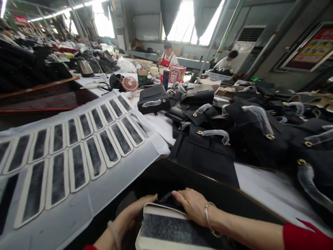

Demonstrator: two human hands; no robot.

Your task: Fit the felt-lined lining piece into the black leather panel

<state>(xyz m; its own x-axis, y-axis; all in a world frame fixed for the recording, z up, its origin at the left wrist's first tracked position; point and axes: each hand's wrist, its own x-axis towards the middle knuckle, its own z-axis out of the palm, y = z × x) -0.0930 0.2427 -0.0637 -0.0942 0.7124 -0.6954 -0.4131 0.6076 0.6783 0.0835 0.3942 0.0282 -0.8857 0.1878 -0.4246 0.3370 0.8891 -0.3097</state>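
A person's two bare hands meet at the bottom edge of the view, low in front of a long bench [166,128] draped in white. The left hand [130,215] curls around the left side of a rectangular panel [169,229], a grey fuzzy centre inside a cream border, with the fingers wrapped along its edge in a light grip. The right hand [192,206] lies flat across the top edge of the same panel, fingers spread and pressing down rather than closed around it. A thin silver bracelet [208,218] circles the right wrist, and a red sleeve [304,238] shows further up the arm. The panel sits close to the body, below the bench edge, over something dark.

On the bench to the left, a white sheet [78,152] carries two rows of matching cream-bordered grey panels. To the right, many black handbags [208,152] lie piled together, their handles wrapped in clear plastic. Farther back stand a small pink fan [130,83] and a red box [177,73]. A worker in a red apron [168,57] sits beyond, near bright windows.
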